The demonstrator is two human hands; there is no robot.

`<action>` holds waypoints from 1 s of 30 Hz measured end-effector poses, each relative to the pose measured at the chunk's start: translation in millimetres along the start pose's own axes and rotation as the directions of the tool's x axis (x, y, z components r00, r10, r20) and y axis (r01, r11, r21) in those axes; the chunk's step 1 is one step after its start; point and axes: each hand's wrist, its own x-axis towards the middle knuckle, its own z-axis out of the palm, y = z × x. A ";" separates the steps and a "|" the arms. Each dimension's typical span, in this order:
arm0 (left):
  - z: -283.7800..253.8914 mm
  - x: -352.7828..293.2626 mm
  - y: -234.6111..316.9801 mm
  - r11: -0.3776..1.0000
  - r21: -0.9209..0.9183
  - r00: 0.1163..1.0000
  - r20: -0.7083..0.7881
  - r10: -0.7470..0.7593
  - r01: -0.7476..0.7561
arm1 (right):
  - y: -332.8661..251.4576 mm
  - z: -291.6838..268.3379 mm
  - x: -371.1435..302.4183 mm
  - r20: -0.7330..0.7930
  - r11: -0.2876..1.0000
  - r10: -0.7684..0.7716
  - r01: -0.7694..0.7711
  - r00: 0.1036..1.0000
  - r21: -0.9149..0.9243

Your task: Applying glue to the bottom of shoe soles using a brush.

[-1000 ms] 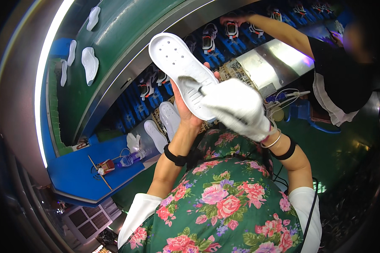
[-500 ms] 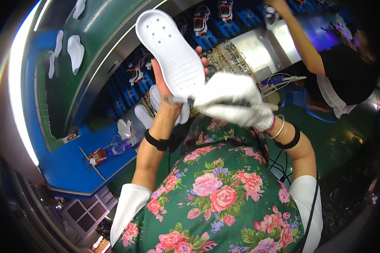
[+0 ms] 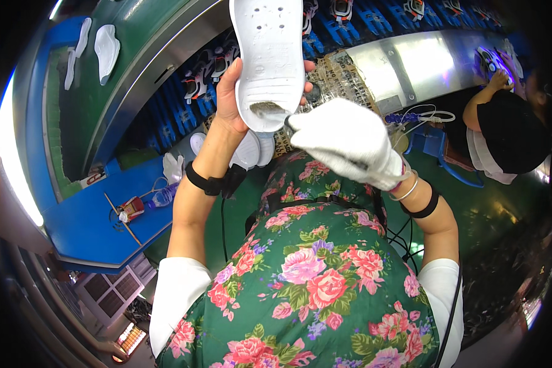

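My left hand (image 3: 228, 98) is closed around a white shoe sole (image 3: 270, 67), its thumb on one long edge and its fingertips showing past the other. The sole stands up toward the far side with its heel end nearest me; small holes dot the part farther off. My right hand (image 3: 343, 138), in a white knitted glove, is shut on a brush (image 3: 267, 110). The brush's dark bristles lie on the inside of the heel, and most of its handle is hidden by the glove.
More white soles (image 3: 248, 150) lie beneath my left forearm. To the left a blue table (image 3: 92, 227) bears a bottle (image 3: 162, 196) and a small red container (image 3: 130, 210). Beyond runs a line of blue racks with shoes (image 3: 341, 9). A co-worker (image 3: 509, 129) sits at the right.
The sole has moved right and farther off and turned more upright. The brush has come from over my left wrist onto the inside of the heel. The co-worker's arm has drawn back.
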 end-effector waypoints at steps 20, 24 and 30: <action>0.8 17.1 -3.0 0.978 -0.170 0.992 -0.021 0.122 -0.124 | 0.5 -2.1 25.3 -0.212 0.964 0.252 -0.225 0.944 0.142; -2.5 19.9 -8.9 0.954 -0.282 0.993 0.019 0.115 -0.105 | -10.1 3.0 16.5 -0.073 0.970 0.202 -0.189 0.977 0.155; -4.4 15.5 -5.2 0.952 -0.296 0.996 0.004 0.089 -0.083 | -4.1 -6.4 13.2 -0.077 0.889 0.425 -0.400 0.902 0.221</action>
